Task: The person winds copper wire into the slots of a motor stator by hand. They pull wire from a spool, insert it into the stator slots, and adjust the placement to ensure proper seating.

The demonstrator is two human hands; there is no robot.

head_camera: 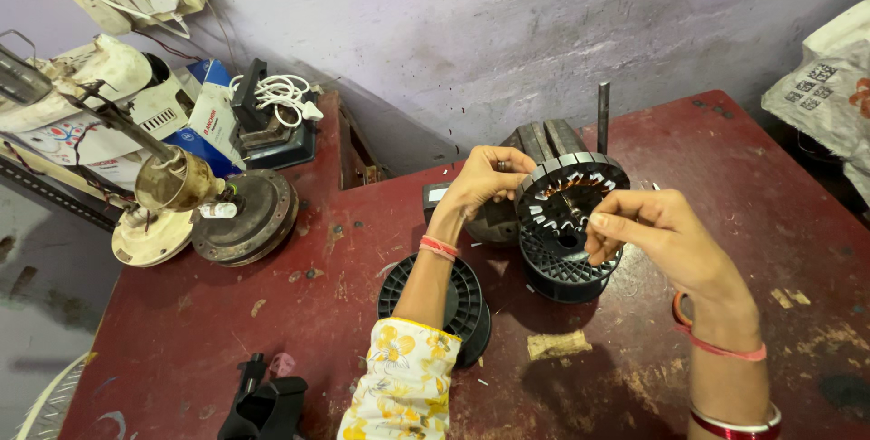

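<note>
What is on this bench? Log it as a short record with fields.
Surface: red worktable against a wall
Left hand: grip on the rim of the ring-shaped motor stator
Right hand: fingertips pinched at the stator's front edge
Beneath stator: black plastic spool
Near left forearm: second black spool
Far left: round metal motor housing

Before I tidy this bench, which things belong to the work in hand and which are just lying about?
In hand:
- left hand on the rim of the black stator ring
- right hand at the copper windings
- black spool beneath the ring

Lying about:
- second black spool
- metal motor housing
- white cable
- black tool
- scrap of wood
</note>
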